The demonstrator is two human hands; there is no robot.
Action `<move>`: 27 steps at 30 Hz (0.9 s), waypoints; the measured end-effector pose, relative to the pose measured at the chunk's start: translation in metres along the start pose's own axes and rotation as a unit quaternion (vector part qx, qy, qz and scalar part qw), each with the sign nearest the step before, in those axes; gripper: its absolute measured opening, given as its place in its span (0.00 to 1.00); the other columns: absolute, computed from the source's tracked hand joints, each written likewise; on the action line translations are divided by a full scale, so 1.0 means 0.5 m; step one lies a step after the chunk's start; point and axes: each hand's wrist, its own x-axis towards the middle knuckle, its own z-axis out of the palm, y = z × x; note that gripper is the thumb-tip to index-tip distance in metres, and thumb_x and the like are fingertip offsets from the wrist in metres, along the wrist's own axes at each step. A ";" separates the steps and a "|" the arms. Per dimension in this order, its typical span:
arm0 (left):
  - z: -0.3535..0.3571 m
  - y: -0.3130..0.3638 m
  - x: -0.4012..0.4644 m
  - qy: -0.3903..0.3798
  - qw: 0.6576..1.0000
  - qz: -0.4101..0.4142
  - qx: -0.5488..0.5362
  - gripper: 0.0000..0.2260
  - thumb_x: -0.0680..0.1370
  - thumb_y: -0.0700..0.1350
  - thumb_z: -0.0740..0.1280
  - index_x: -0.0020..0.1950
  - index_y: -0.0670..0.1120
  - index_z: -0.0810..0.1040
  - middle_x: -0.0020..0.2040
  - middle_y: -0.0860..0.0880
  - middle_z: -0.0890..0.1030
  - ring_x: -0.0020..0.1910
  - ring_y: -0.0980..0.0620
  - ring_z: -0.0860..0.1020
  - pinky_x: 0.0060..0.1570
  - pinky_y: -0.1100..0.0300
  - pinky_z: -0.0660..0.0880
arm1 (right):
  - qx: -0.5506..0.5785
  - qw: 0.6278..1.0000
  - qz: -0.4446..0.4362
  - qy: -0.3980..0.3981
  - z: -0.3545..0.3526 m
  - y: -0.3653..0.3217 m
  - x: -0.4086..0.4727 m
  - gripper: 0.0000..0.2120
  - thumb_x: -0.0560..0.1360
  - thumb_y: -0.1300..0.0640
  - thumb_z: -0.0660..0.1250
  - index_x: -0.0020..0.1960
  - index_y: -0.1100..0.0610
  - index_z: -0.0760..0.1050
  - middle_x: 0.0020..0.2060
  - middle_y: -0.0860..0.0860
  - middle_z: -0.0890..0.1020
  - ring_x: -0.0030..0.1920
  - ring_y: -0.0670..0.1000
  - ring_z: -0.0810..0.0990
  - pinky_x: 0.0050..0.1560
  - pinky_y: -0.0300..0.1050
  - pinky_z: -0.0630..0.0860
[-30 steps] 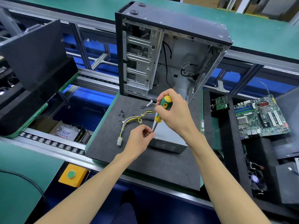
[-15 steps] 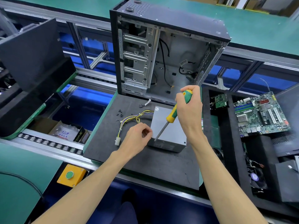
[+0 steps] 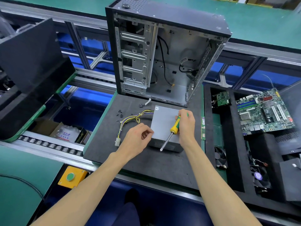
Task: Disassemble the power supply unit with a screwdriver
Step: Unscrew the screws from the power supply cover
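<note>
Power supply (image 3: 162,123) lies flat on dark foam mat (image 3: 146,167), open computer case (image 3: 162,54) upright behind. My right hand (image 3: 185,126) grips screwdriver (image 3: 172,129), tip over supply's near edge. My left hand (image 3: 138,137) curled at supply's left corner, pinched fingertips, contents unclear. Loose screws (image 3: 119,112) on mat; motherboard (image 3: 265,110) in tray at right; green conveyor (image 3: 244,18) beyond.

bright, sharp, wide-angle edge bending

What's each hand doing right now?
Left hand: fingers curled at the power supply unit corner; pinching anything, cannot tell.
Right hand: grips the screwdriver.
</note>
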 end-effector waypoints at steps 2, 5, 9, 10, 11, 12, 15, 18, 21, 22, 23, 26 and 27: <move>-0.002 -0.001 0.008 -0.007 1.000 -0.024 -0.006 0.04 0.76 0.40 0.70 0.45 0.48 0.82 0.40 0.53 0.80 0.38 0.54 0.76 0.40 0.69 0.71 | -0.004 1.000 -0.011 -0.002 0.003 0.004 0.003 0.01 0.78 0.57 0.62 0.49 0.52 0.72 0.40 0.50 0.78 0.35 0.45 0.74 0.26 0.35 0.69; 0.001 -0.003 0.018 -0.022 0.997 -0.072 -0.004 0.05 0.76 0.44 0.71 0.41 0.52 0.78 0.37 0.55 0.79 0.34 0.59 0.74 0.38 0.67 0.72 | -0.021 0.999 -0.027 -0.006 0.004 0.009 0.007 0.01 0.78 0.57 0.62 0.48 0.52 0.71 0.40 0.51 0.78 0.34 0.46 0.73 0.24 0.34 0.68; 0.007 -0.002 0.023 -0.018 0.995 -0.094 0.029 0.08 0.76 0.50 0.71 0.40 0.52 0.74 0.36 0.55 0.77 0.36 0.61 0.73 0.36 0.66 0.71 | -0.027 0.999 -0.031 -0.010 0.002 0.011 0.013 0.00 0.78 0.57 0.62 0.48 0.52 0.71 0.39 0.51 0.77 0.34 0.47 0.73 0.24 0.35 0.68; 0.009 -0.001 0.022 -0.016 0.995 -0.090 0.036 0.09 0.77 0.51 0.70 0.40 0.52 0.73 0.35 0.55 0.77 0.36 0.61 0.73 0.35 0.67 0.70 | -0.030 0.999 -0.032 -0.010 0.002 0.011 0.013 0.00 0.78 0.56 0.62 0.48 0.52 0.71 0.39 0.51 0.78 0.34 0.47 0.73 0.24 0.35 0.68; 0.010 -0.001 0.019 -0.012 0.996 -0.084 0.036 0.09 0.77 0.51 0.70 0.41 0.52 0.72 0.35 0.55 0.76 0.36 0.60 0.73 0.35 0.67 0.70 | -0.033 0.999 -0.034 -0.010 0.002 0.012 0.013 0.01 0.78 0.56 0.62 0.48 0.52 0.71 0.39 0.51 0.78 0.35 0.47 0.73 0.24 0.35 0.68; 0.011 -0.002 0.016 -0.009 0.997 -0.076 0.030 0.09 0.77 0.51 0.70 0.41 0.52 0.72 0.34 0.55 0.76 0.36 0.59 0.73 0.36 0.67 0.70 | -0.033 0.999 -0.037 -0.010 0.003 0.013 0.013 0.01 0.78 0.56 0.62 0.48 0.51 0.71 0.39 0.51 0.77 0.35 0.47 0.73 0.24 0.36 0.69; 0.011 -0.002 0.007 -0.007 0.999 -0.036 0.023 0.06 0.78 0.48 0.70 0.43 0.53 0.75 0.37 0.55 0.76 0.37 0.56 0.73 0.38 0.67 0.70 | -0.036 0.998 -0.050 -0.012 0.003 0.018 0.010 0.01 0.77 0.56 0.62 0.48 0.51 0.72 0.38 0.50 0.77 0.35 0.48 0.72 0.24 0.38 0.69; 0.006 -0.003 0.003 -0.005 1.000 -0.001 0.024 0.05 0.76 0.42 0.71 0.43 0.50 0.79 0.38 0.55 0.77 0.37 0.55 0.75 0.40 0.68 0.70 | -0.038 0.997 -0.063 -0.015 0.003 0.020 0.008 0.02 0.76 0.56 0.62 0.47 0.50 0.72 0.38 0.49 0.77 0.36 0.48 0.72 0.25 0.40 0.69; -0.007 -0.003 0.005 -0.022 0.999 -0.002 0.024 0.05 0.76 0.39 0.71 0.46 0.49 0.81 0.39 0.56 0.78 0.39 0.56 0.76 0.40 0.70 0.71 | -0.037 0.997 -0.071 -0.015 0.004 0.021 0.007 0.02 0.76 0.56 0.62 0.48 0.50 0.72 0.38 0.49 0.78 0.35 0.48 0.72 0.25 0.39 0.70; -0.010 -0.003 0.007 -0.027 0.999 -0.009 0.027 0.05 0.76 0.38 0.70 0.46 0.48 0.82 0.39 0.57 0.78 0.39 0.57 0.76 0.39 0.71 0.71 | -0.038 0.996 -0.074 -0.013 0.005 0.022 0.007 0.02 0.75 0.56 0.62 0.47 0.50 0.72 0.37 0.49 0.78 0.35 0.48 0.72 0.25 0.39 0.70; -0.012 -0.002 0.009 -0.030 0.999 -0.017 0.029 0.05 0.76 0.39 0.70 0.47 0.48 0.82 0.40 0.57 0.79 0.39 0.57 0.76 0.40 0.71 0.71 | -0.038 0.996 -0.076 -0.011 0.005 0.023 0.007 0.02 0.75 0.56 0.62 0.47 0.50 0.72 0.37 0.49 0.78 0.35 0.47 0.72 0.25 0.38 0.69; -0.013 0.008 0.017 -0.034 0.998 -0.050 0.009 0.03 0.77 0.39 0.69 0.46 0.47 0.81 0.41 0.56 0.80 0.39 0.57 0.76 0.41 0.70 0.72 | -0.035 0.996 -0.076 -0.008 0.005 0.023 0.006 0.02 0.75 0.56 0.62 0.47 0.50 0.72 0.37 0.48 0.78 0.34 0.47 0.72 0.25 0.38 0.69; -0.015 0.012 0.023 -0.026 0.997 -0.070 -0.011 0.03 0.77 0.39 0.69 0.46 0.46 0.81 0.42 0.55 0.81 0.39 0.58 0.76 0.42 0.69 0.72 | -0.034 0.996 -0.076 -0.008 0.005 0.023 0.006 0.02 0.75 0.56 0.62 0.47 0.50 0.72 0.37 0.48 0.78 0.34 0.47 0.72 0.25 0.38 0.69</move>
